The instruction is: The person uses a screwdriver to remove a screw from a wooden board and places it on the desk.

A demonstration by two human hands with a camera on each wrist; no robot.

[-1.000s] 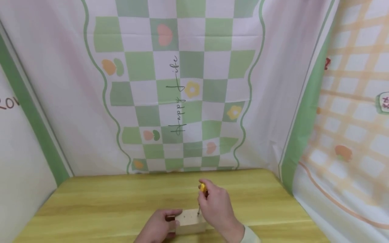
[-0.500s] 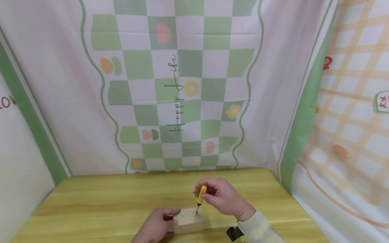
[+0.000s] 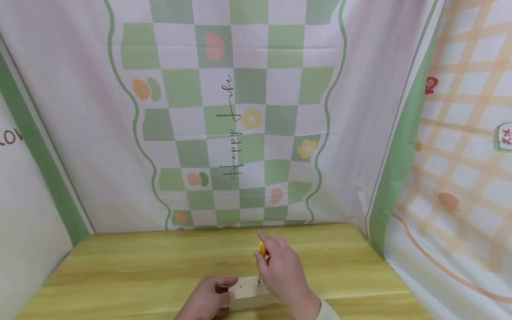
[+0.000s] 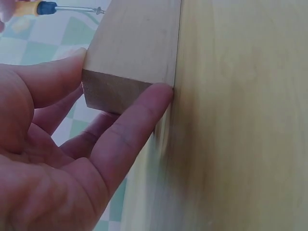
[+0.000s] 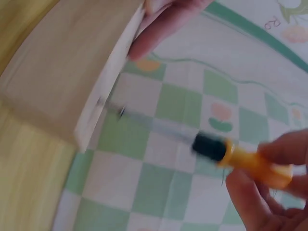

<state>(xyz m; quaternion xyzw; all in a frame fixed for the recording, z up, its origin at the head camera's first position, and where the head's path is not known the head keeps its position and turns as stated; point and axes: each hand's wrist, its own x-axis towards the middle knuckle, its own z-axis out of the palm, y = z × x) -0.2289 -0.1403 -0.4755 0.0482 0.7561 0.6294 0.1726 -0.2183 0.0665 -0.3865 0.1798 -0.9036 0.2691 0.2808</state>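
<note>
A pale wooden block (image 3: 250, 298) sits on the table in the head view. My left hand (image 3: 205, 297) holds its left end, thumb and fingers on opposite sides, as the left wrist view shows. My right hand (image 3: 283, 272) grips the yellow handle of a screwdriver (image 5: 248, 166) with a black collar. Its shaft runs down to a screw (image 5: 121, 112) that stands partly out of the block's top face, near the right end. The right wrist view is blurred around the handle. A small dark hole (image 3: 240, 286) shows in the same face, left of the screw.
The wood-grain table (image 3: 160, 258) spreads around both hands. Behind it hangs a green-and-white checked cloth (image 3: 224, 146), with an orange-checked cloth (image 3: 460, 169) along the right side.
Half a second ago the right hand was rolled outward, with more of the screwdriver handle showing. Now it has turned back over the handle. The left hand and block stay nearly still.
</note>
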